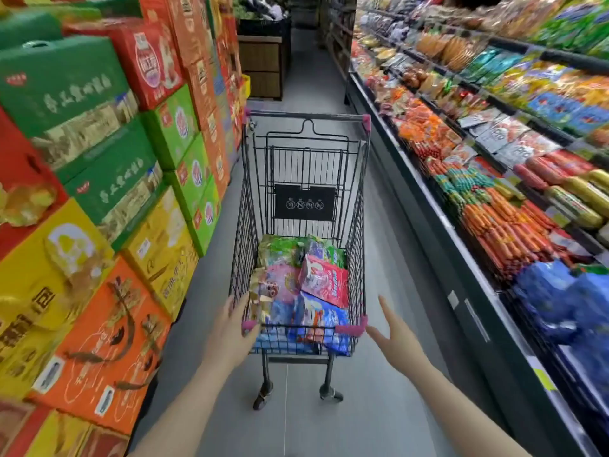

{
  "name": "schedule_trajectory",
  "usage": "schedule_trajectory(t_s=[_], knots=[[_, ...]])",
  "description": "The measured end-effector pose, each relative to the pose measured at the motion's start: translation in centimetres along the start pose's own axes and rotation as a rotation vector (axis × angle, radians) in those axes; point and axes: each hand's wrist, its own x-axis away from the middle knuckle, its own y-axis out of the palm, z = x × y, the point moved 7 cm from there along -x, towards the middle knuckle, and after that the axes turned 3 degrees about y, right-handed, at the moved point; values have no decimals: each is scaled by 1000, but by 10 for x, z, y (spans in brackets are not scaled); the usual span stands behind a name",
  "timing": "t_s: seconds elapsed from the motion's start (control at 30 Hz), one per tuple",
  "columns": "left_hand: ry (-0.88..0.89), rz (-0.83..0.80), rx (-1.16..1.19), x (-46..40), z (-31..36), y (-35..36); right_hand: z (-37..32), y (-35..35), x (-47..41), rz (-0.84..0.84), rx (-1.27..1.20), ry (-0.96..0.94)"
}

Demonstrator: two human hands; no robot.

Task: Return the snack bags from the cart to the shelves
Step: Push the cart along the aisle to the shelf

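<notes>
Cart (304, 179) points lengthwise down the aisle; both hands (230, 338) spread, empty.

Both forearms are bare up to the bottom edge of the view, with no sleeve, watch, ring or glove showing on the left hand (230, 334) or the right hand (397, 344), and the slender fingers (384, 306) carry no visible markings.
</notes>
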Motion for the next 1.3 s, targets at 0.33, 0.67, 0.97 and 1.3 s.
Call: schedule_trajectory(t_s=[0.33,0.67,0.97,1.3], knots=[[-234,-44,-137,-115,-76,67,19,58,-144,-55,89,121],[-317,13,-156,-100,-67,101,64,70,-162,-103,131,194],[-349,15,-97,-12,4,142,131,20,-109,-72,165,240],[-327,2,-136,118,41,175,216,12,19,-64,181,221]])
